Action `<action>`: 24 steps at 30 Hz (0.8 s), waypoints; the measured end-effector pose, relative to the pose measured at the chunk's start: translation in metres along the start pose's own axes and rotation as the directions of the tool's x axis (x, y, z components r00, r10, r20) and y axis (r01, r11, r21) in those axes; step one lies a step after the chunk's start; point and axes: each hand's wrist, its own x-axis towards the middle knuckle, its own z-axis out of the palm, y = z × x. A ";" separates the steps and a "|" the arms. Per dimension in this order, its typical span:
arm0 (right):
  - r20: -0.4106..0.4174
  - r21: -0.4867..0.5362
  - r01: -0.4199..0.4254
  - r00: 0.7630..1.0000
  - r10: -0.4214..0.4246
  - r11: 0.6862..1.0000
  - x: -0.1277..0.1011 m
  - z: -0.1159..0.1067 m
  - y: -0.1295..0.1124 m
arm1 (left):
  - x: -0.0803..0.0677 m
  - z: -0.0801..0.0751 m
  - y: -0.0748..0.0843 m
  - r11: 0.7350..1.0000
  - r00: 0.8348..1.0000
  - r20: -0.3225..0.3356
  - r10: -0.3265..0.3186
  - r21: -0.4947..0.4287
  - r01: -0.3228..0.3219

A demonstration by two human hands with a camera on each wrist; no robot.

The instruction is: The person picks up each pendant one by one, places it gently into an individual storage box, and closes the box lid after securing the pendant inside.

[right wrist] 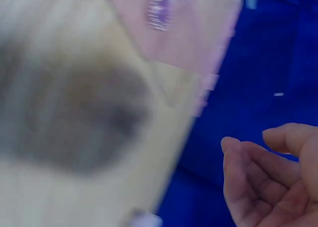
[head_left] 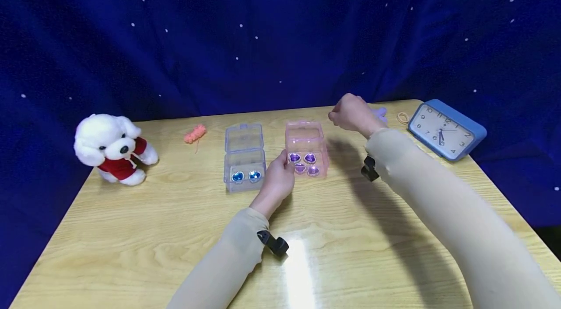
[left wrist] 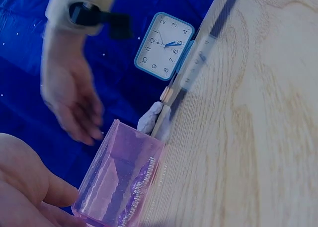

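Observation:
My left hand [head_left: 279, 177] pinches the left wall of a pink see-through plastic box [head_left: 324, 153], thumb and fingertips right at its edge. The box stands with its lid raised; inside lie several purple gems [head_left: 309, 158] with beaded silvery rims. To the left of this hand is a bluish clear box [head_left: 244, 155], lid also up, with two blue gems [head_left: 254, 176] in its front part. Up in the air to the right of the pink box, my right hand [right wrist: 268, 182] has loosely bent fingers, thumb apart from them, and nothing between.
A white plush dog [head_left: 109, 146] in a red top sits at the far left, near a coral yarn bundle [head_left: 195, 134]. At the back right are a purple item [head_left: 380, 113], a tan band [head_left: 402, 118] and a blue clock [head_left: 447, 130]. A dark blue curtain [head_left: 280, 31] hangs behind.

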 end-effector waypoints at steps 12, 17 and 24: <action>0.207 0.717 -0.285 0.959 0.195 0.636 0.024 0.053 0.036 | -0.004 0.007 0.003 1.000 1.000 0.019 0.008 0.022 -0.009; 0.244 0.778 -0.321 0.947 0.211 0.540 0.028 0.053 0.038 | -0.005 0.009 0.003 0.999 1.000 0.018 0.015 0.032 -0.016; 0.157 0.772 -0.248 0.967 0.202 0.585 0.025 0.039 0.028 | -0.004 0.009 0.003 0.998 0.999 0.019 0.026 0.049 -0.027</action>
